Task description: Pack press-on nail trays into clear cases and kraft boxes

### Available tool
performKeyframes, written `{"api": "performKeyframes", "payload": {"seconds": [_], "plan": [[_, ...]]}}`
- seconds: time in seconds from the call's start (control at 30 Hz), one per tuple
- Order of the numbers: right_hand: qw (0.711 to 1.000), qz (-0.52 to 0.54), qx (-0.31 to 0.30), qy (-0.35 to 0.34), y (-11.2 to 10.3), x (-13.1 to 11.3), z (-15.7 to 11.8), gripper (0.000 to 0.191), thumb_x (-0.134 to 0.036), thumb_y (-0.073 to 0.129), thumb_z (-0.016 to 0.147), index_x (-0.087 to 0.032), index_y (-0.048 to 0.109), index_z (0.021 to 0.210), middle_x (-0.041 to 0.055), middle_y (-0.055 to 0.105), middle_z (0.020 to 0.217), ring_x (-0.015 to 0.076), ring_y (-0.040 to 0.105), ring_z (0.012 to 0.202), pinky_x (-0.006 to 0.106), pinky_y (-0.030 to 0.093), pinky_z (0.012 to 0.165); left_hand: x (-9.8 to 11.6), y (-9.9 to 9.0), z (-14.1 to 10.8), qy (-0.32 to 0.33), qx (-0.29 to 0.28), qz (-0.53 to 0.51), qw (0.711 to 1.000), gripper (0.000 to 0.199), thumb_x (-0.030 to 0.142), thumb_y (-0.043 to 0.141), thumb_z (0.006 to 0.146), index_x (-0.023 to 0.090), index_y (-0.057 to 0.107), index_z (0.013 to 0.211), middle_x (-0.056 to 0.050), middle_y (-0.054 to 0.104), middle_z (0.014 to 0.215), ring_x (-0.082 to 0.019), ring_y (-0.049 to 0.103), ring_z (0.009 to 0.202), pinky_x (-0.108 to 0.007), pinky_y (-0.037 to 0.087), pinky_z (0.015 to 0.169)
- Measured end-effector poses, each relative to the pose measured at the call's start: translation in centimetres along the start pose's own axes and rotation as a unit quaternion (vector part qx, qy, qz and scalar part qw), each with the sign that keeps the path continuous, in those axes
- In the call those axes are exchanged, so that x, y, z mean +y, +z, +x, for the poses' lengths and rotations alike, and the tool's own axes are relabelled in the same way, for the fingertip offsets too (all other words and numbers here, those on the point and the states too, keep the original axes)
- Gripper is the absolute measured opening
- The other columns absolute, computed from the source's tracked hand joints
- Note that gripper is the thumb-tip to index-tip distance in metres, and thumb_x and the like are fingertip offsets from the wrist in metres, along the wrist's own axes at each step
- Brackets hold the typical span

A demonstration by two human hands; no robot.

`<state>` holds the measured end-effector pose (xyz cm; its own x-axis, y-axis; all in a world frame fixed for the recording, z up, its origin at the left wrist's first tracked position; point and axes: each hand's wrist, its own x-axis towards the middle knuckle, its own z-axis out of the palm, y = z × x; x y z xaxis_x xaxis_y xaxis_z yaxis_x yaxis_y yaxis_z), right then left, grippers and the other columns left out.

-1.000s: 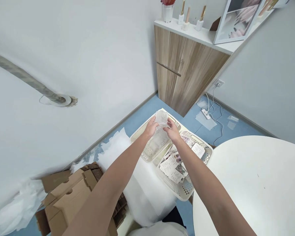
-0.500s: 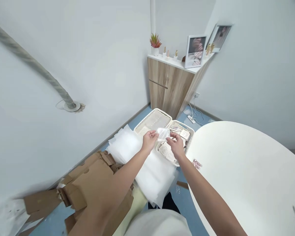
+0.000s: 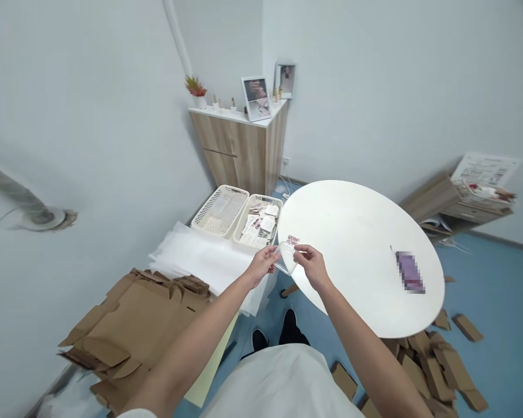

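Between my two hands is a small clear plastic case (image 3: 286, 259), held over the near left edge of the round white table (image 3: 353, 232). My left hand (image 3: 262, 264) pinches its left side, and my right hand (image 3: 310, 264) grips the right side with thumb and fingertips. Just behind the case, a small pink patterned item (image 3: 293, 239) lies on the table edge; it looks like a set of false nails. Farther back, a cream basket (image 3: 273, 200) holds several small cards and packets. A second cream basket (image 3: 198, 220) beside it contains clear plastic pieces.
White sheets (image 3: 192, 249) lie stacked left of my hands, with flattened brown cardboard boxes (image 3: 143, 319) nearer me. A blurred purple item (image 3: 409, 271) rests on the table. Folded boxes (image 3: 436, 366) lie on the floor at right. A wooden cabinet (image 3: 230, 145) stands in the corner.
My view has swung right, bringing more of the table into sight. Both hands, still holding the clear case, have moved from in front of the baskets to the table's edge.
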<state>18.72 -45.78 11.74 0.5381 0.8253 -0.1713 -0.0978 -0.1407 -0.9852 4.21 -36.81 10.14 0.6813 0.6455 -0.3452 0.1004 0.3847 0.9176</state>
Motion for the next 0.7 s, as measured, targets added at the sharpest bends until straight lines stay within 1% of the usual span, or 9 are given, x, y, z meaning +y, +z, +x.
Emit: {"api": "performKeyframes", "payload": {"seconds": [0.07, 0.13, 0.2, 0.3, 0.37, 0.43, 0.57, 0.63, 0.7], "plan": [[1.000, 0.005, 0.016, -0.002, -2.3, 0.2, -1.0, 0.030, -0.037, 0.065, 0.063, -0.017, 0.061, 0.086, 0.0047, 0.062, 0.076, 0.0146, 0.055, 0.066, 0.032, 0.046, 0.066, -0.5, 2.0, 0.1, 0.001, -0.041, 0.041, 0.998, 0.033, 0.039, 0.057, 0.072, 0.018, 0.055, 0.097, 0.001, 0.055, 0.072, -0.004, 0.044, 0.049, -0.019, 0.039, 0.050], [0.999, 0.023, 0.040, -0.007, -4.6, 0.6, -1.9, 0.031, -0.037, 0.065, 0.063, -0.018, 0.060, 0.087, 0.0059, 0.062, 0.087, 0.0149, 0.056, 0.071, 0.032, 0.047, 0.068, -1.1, 4.1, 0.3, 0.007, -0.082, 0.075, 0.994, 0.028, 0.038, 0.057, 0.072, 0.016, 0.056, 0.090, 0.000, 0.055, 0.068, -0.005, 0.045, 0.050, -0.019, 0.039, 0.049], [0.996, 0.047, 0.069, -0.004, -6.9, 0.9, -2.6, 0.033, -0.037, 0.066, 0.062, -0.019, 0.059, 0.088, 0.0061, 0.060, 0.094, 0.0149, 0.057, 0.075, 0.033, 0.048, 0.071, -1.8, 6.2, 0.5, 0.014, -0.120, 0.106, 0.987, 0.028, 0.038, 0.057, 0.072, 0.015, 0.055, 0.088, -0.001, 0.058, 0.069, -0.006, 0.048, 0.051, -0.020, 0.040, 0.051], [0.992, 0.075, 0.098, 0.018, -10.4, 1.3, -3.6, 0.034, -0.039, 0.065, 0.063, -0.019, 0.058, 0.090, 0.0055, 0.057, 0.096, 0.0152, 0.057, 0.079, 0.034, 0.049, 0.074, -2.8, 9.3, 1.0, 0.024, -0.160, 0.144, 0.976, 0.031, 0.042, 0.055, 0.074, 0.015, 0.052, 0.089, -0.003, 0.061, 0.072, -0.008, 0.051, 0.050, -0.022, 0.040, 0.051], [0.991, 0.092, 0.086, 0.042, -12.8, 1.3, -4.2, 0.034, -0.042, 0.062, 0.066, -0.021, 0.058, 0.093, 0.0053, 0.054, 0.101, 0.0157, 0.058, 0.082, 0.035, 0.049, 0.076, -3.3, 11.4, 1.5, 0.024, -0.177, 0.163, 0.970, 0.034, 0.046, 0.051, 0.076, 0.016, 0.049, 0.092, -0.004, 0.062, 0.073, -0.008, 0.051, 0.048, -0.022, 0.039, 0.049], [0.992, 0.098, 0.050, 0.066, -15.3, 1.3, -4.7, 0.038, -0.042, 0.061, 0.067, -0.024, 0.056, 0.101, 0.0051, 0.051, 0.108, 0.0161, 0.059, 0.084, 0.036, 0.049, 0.076, -3.7, 13.4, 2.1, 0.023, -0.189, 0.176, 0.966, 0.036, 0.048, 0.047, 0.078, 0.017, 0.047, 0.096, -0.004, 0.063, 0.073, -0.007, 0.050, 0.046, -0.021, 0.037, 0.049], [0.993, 0.078, -0.026, 0.082, -20.0, 1.7, -5.0, 0.059, -0.033, 0.067, 0.063, -0.031, 0.046, 0.118, 0.0043, 0.048, 0.112, 0.0152, 0.061, 0.082, 0.038, 0.048, 0.079, -4.8, 16.9, 3.5, 0.026, -0.180, 0.185, 0.966, 0.038, 0.048, 0.045, 0.079, 0.016, 0.045, 0.100, -0.003, 0.063, 0.071, -0.006, 0.048, 0.044, -0.022, 0.038, 0.053], [0.993, 0.076, -0.031, 0.084, -21.8, 2.3, -4.7, 0.064, -0.030, 0.068, 0.061, -0.032, 0.044, 0.120, 0.0035, 0.049, 0.107, 0.0147, 0.061, 0.079, 0.039, 0.048, 0.079, -5.5, 18.4, 4.3, 0.022, -0.172, 0.189, 0.967, 0.039, 0.048, 0.045, 0.080, 0.016, 0.045, 0.104, -0.003, 0.063, 0.071, -0.007, 0.050, 0.046, -0.024, 0.039, 0.056], [0.993, 0.079, -0.019, 0.088, -23.2, 3.0, -4.3, 0.065, -0.030, 0.069, 0.061, -0.032, 0.044, 0.121, 0.0029, 0.050, 0.103, 0.0145, 0.061, 0.077, 0.039, 0.048, 0.078, -5.9, 19.7, 4.9, 0.021, -0.164, 0.190, 0.968, 0.041, 0.046, 0.046, 0.080, 0.016, 0.045, 0.108, -0.004, 0.062, 0.073, -0.009, 0.054, 0.054, -0.026, 0.041, 0.062]]}}
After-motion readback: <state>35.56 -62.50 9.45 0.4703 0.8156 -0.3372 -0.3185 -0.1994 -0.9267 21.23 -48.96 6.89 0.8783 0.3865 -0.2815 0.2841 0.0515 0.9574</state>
